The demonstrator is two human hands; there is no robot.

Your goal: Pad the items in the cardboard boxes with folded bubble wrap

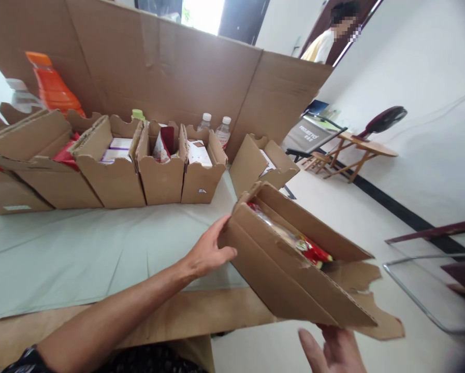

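A long open-topped cardboard box point(279, 269) is tilted at the right edge of the table, with a shiny red and clear snack packet point(310, 248) lying inside. My left hand point(211, 248) grips its far left end, the thumb against the side and the fingertips partly hidden behind the cardboard. Below the near end, my right hand point(335, 349) holds the box from underneath, and its fingers are partly covered by the cardboard. Another cardboard box point(251, 163) with a white item in it stands just beyond.
Several cardboard boxes point(160, 181) line the back of the cloth-covered table point(100, 248). Behind them are an orange bottle point(56, 85), clear bottles and a tall cardboard panel point(170, 67). A folding chair point(312, 137) and wooden table point(376, 147) stand right; a person point(323, 44) is beyond.
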